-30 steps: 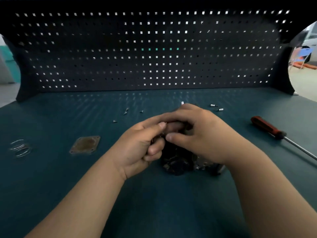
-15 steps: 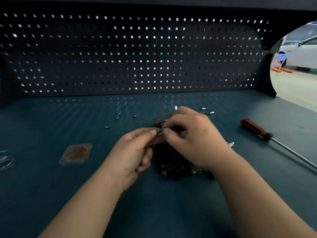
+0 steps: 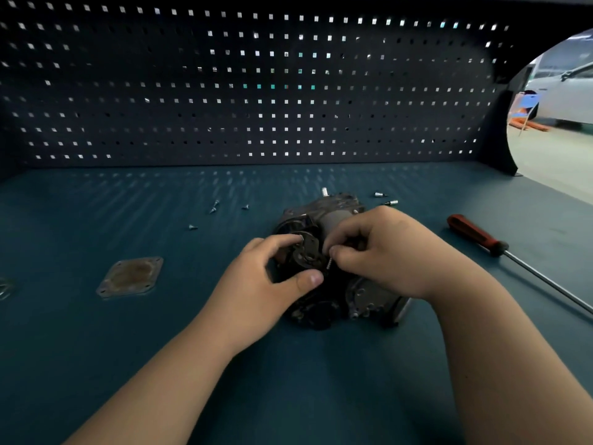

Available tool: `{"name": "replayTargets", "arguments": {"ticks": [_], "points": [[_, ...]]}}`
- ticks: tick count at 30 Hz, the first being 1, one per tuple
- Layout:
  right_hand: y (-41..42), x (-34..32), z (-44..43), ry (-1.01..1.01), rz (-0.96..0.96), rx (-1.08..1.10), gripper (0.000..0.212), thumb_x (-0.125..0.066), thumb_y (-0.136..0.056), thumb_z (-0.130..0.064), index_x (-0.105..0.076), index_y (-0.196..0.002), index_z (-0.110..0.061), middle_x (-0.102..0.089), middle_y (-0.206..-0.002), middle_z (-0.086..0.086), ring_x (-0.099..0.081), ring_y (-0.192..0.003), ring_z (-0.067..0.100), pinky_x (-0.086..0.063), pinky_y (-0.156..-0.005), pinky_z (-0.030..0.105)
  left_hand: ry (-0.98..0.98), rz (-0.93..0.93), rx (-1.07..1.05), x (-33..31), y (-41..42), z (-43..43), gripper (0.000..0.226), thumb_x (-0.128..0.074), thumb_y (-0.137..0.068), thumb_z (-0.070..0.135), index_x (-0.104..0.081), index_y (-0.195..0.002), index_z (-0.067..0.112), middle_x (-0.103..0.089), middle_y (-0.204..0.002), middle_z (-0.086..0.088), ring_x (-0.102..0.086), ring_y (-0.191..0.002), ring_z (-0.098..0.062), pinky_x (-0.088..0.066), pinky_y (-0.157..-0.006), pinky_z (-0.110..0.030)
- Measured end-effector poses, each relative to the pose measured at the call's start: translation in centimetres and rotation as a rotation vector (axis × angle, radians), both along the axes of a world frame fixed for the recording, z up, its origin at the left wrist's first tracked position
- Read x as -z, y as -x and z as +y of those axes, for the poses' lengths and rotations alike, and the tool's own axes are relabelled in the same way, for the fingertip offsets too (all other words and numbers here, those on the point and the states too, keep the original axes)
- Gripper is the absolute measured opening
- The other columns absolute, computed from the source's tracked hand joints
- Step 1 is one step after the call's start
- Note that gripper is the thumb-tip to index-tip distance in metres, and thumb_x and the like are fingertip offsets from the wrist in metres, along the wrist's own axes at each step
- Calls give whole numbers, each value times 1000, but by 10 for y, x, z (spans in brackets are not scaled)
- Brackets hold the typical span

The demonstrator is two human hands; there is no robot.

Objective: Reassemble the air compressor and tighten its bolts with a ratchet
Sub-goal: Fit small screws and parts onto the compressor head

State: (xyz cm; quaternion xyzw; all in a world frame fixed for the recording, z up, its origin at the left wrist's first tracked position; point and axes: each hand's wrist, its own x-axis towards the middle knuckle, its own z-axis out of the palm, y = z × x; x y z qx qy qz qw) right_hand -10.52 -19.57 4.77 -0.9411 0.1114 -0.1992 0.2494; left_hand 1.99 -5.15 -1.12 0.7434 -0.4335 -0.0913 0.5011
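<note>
On the teal bench top [image 3: 134,364], straight ahead of you, the dark, greasy metal air compressor [image 3: 362,297] lies with its long axis running away from you toward the black perforated back panel [image 3: 256,91], a pale grey cylinder toward its far end. Your left hand [image 3: 256,284] curls forefinger and thumb round the round grey metal plate [image 3: 306,248] on its upper face, gripping it. Your right hand [image 3: 388,252] pinches a small threaded screw [image 3: 328,264] just beside that plate, its other fingers curled. Half a second ago your hands were bunched together over the plate; now they have parted and it shows between them. Loose small silver screws [image 3: 213,207] lie beyond to the left, a square rusty gasket plate [image 3: 130,277] lies further left, and a red-handled screwdriver [image 3: 475,234] lies to the right.
</note>
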Motion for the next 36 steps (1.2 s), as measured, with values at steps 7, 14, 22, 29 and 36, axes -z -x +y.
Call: {"name": "replayTargets", "arguments": {"ticks": [7,14,22,29,36], "points": [[0,-1,2,-18,12,-18,14,-67,-83,-20,-76,-80,-30,-64,-77,-31,-60,-72,-10,-41,-65,4,3,59,84,-1,-7,2,54,-73,-76,43,-58,-128,37,-51,-96,30,-15,-78,13,-40,-79,-34],[5,-5,3,25,53,-38,14,-71,-83,-26,-75,-83,-39,-61,-76,-37,-57,-76,-14,-38,-65,1,45,167,135,1,-12,1,39,-77,-73,42,-59,-106,50,-67,-106,16,-60,-66,-19,-54,-69,-26],[3,-4,7,75,8,-14,25,-74,-81,-26,-65,-72,-47,-60,-76,-39,-56,-74,-17,-37,-63,0,28,163,103,6,-17,-1,42,-74,-60,57,-61,-100,49,-64,-102,21,-61,-63,-20,-54,-69,-32],[2,-3,8,64,25,-2,21,-74,-79,-29,-67,-66,-43,-60,-73,-39,-58,-71,-12,-41,-60,4,47,168,87,7,-18,-2,36,-72,-61,56,-63,-94,47,-64,-94,26,-60,-65,-3,-52,-69,-21],[-2,0,8,70,15,45,16,-73,-79,-35,-68,-65,-33,-63,-70,-25,-60,-64,1,-46,-56,15,73,155,94,6,-16,-1,29,-75,-68,47,-65,-96,42,-65,-92,25,-63,-71,4,-48,-68,-10]]}}
